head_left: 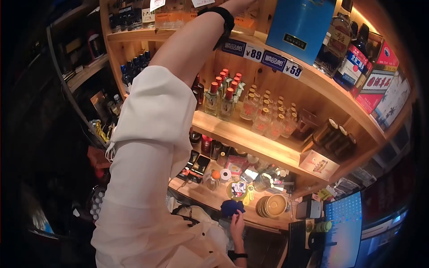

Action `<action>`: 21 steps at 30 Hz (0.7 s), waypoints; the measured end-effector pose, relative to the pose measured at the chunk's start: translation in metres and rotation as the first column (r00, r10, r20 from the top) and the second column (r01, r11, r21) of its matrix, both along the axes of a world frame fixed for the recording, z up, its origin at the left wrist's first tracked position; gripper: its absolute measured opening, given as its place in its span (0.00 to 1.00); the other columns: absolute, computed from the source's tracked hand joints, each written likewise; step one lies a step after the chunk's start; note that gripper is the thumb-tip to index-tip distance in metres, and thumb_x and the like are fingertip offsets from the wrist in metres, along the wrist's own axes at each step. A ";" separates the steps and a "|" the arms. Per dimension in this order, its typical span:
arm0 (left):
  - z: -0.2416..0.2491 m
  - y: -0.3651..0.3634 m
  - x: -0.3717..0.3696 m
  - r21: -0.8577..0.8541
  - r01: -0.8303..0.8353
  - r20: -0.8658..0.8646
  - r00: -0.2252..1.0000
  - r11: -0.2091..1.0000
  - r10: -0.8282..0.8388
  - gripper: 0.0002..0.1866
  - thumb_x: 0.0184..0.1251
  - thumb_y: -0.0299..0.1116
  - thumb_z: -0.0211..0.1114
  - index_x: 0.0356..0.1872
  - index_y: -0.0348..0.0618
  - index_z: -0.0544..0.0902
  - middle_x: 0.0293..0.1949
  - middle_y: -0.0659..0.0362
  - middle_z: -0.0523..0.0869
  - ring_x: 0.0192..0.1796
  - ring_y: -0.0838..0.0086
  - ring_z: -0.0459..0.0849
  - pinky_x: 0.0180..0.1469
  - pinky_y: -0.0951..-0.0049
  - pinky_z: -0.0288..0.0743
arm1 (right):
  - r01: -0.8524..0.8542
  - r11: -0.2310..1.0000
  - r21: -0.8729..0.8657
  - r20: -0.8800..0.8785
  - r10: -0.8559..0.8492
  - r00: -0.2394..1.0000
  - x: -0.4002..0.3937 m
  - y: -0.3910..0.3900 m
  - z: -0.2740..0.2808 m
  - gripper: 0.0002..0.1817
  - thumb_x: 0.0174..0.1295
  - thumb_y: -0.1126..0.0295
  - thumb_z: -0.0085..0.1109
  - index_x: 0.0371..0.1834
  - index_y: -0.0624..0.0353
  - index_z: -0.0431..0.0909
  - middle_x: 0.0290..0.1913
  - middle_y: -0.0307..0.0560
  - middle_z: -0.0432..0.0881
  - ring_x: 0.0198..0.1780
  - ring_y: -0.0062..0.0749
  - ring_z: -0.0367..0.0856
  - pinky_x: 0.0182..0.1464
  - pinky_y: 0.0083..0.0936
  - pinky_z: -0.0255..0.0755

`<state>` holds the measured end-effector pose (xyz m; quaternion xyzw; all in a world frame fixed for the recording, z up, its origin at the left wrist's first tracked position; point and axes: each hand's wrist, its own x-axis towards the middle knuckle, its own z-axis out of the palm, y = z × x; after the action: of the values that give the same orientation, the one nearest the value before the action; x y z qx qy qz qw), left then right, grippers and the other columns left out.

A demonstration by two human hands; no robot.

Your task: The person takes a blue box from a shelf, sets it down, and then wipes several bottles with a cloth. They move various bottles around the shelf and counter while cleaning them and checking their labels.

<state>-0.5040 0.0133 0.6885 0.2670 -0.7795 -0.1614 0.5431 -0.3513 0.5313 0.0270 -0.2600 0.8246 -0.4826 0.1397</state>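
My left arm, in a rolled white sleeve with a black band on the wrist, reaches up across the view to the top shelf (308,67). Only the edge of my left hand (241,3) shows at the upper border; its fingers are cut off. Near it are orange-toned boxed goods (170,18) and a tall blue box (300,29). Low down, my right hand (237,224), also with a black wristband, is closed on a bunched dark blue cloth (231,207). The cloth is by the front edge of the wooden counter (268,220).
Red-capped bottles (227,100) and clear gold-capped bottles (263,118) stand on the middle shelf. Price tags (273,60) line the shelf above. Stacked bowls (276,205), a tape-like white roll (225,174) and small items crowd the counter. A lit monitor (343,228) stands at right.
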 end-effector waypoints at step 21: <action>-0.036 0.093 0.113 -0.424 0.623 -0.365 0.547 0.658 -0.753 0.11 0.72 0.32 0.64 0.49 0.38 0.81 0.41 0.59 0.87 0.45 0.75 0.83 0.50 0.74 0.75 | -0.099 0.987 -0.128 -0.048 0.094 0.994 -0.009 -0.028 0.013 0.14 0.73 0.70 0.51 0.57 0.65 0.75 0.35 0.47 0.79 0.33 0.30 0.77 0.39 0.26 0.73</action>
<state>-0.3913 0.1066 0.6529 -0.1851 -0.6600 -0.3300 0.6490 -0.3601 0.5030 0.0403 -0.3182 0.7806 -0.5223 0.1283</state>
